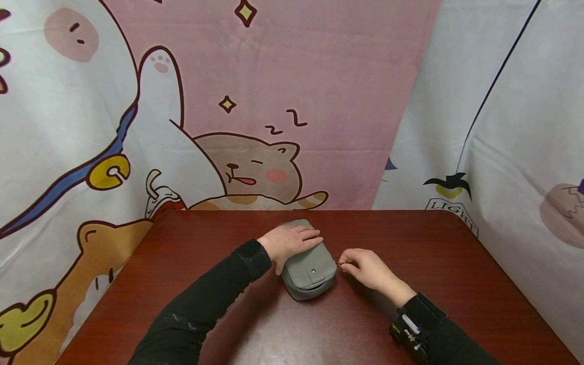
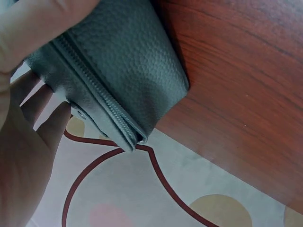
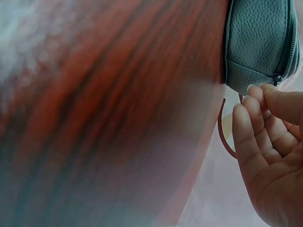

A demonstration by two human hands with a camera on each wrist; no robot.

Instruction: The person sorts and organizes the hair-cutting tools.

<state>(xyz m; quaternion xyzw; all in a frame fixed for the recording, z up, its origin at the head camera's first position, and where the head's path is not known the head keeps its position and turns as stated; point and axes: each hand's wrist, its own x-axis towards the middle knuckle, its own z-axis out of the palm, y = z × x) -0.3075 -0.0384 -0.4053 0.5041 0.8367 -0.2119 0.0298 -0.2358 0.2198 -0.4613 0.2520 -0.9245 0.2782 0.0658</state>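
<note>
A small grey leather bag [image 1: 311, 267] with a snap stud on its flap lies on the table. My left hand [image 1: 291, 243] holds it from above, with the fingers across the top and the thumb down its left side. In the left wrist view, the bag's zipper [image 2: 97, 85] runs along the side wall between thumb and fingers. My right hand [image 1: 367, 268] is at the bag's right side. Its thumb and forefinger pinch the zipper pull, which the fingertips mostly hide. The zipper slider [image 3: 278, 78] shows just beyond those fingertips in the right wrist view.
The reddish-brown wooden table [image 1: 205, 238] extends around the bag on all sides. Behind it hangs a cloth backdrop [image 1: 347, 101] with cartoon animals, meeting the table's far edge.
</note>
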